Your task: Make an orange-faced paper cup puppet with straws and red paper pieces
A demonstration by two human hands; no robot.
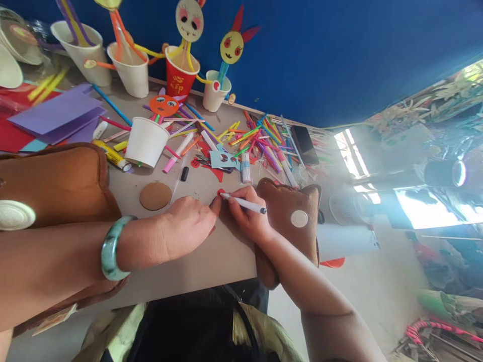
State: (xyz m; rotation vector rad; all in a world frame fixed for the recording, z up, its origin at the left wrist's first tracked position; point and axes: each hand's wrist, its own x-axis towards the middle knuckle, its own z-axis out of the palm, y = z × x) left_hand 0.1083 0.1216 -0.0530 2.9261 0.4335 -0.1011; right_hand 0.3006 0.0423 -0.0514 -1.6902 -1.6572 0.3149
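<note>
Small red disc (221,191) at centre of frame, between the hands. Left hand (188,221): fingers drawn together at the disc's edge, apparently to steady it; pinching or pressing, cannot tell. Right hand (249,213) pinches a white marker (247,203) near its tip – presumably for fine control. Forearms lie across brown cushions (281,216), likely as padding against the worktop (196,266). Black cap (184,174) lies left of centre – out of the way.
</note>
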